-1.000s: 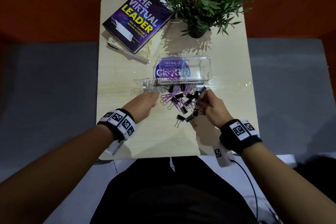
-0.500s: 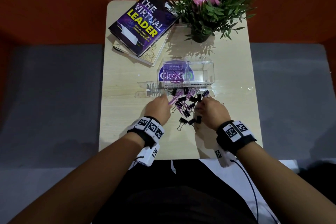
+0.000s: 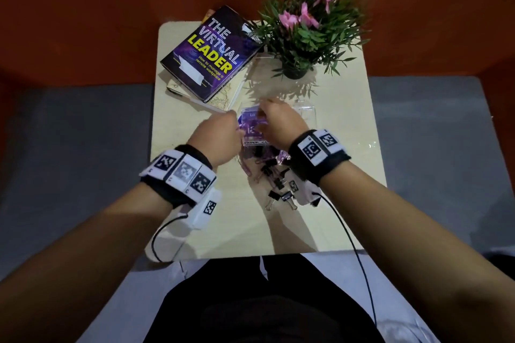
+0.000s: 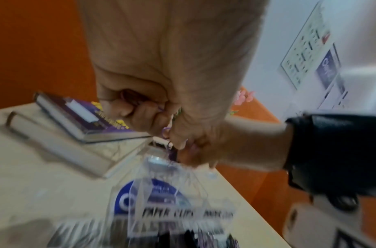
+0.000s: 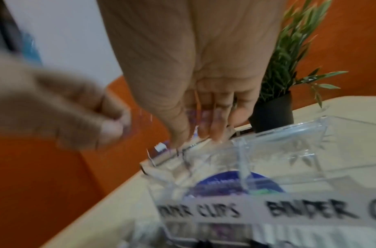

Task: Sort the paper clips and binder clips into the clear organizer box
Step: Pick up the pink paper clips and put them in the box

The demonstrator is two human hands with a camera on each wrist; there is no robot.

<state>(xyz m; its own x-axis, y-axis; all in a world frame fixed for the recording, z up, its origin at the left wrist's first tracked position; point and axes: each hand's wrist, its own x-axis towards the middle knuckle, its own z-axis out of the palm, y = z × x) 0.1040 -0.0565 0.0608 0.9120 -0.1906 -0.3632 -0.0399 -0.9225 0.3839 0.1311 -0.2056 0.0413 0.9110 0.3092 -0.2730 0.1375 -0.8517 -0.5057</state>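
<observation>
Fingers (image 4: 138,114) of our left hand (image 3: 220,138) are curled tight around a bunch of purple paper clips (image 4: 140,100), and you can see a loop or two poking out of the fist in the left wrist view. Our right hand (image 3: 281,125) has its fingers (image 5: 214,120) straighter, pointing down and bunched close together, with something purple at the tips; it's too blurry for us to tell if they're pinching a clip. Both hands hover over the left compartment of the clear organizer box (image 3: 306,117), the one whose blurry front label seems to read PAPER CLIPS, next to BINDER CLIPS. The box sits around the middle of the table (image 3: 348,108). Nearer our edge of the table, between our wrists, lies the mixed pile of black binder clips (image 3: 274,185) and more purple clips. Off at the far edge are stacked books (image 3: 211,56) on the left and a potted plant (image 3: 301,36) on the right.
</observation>
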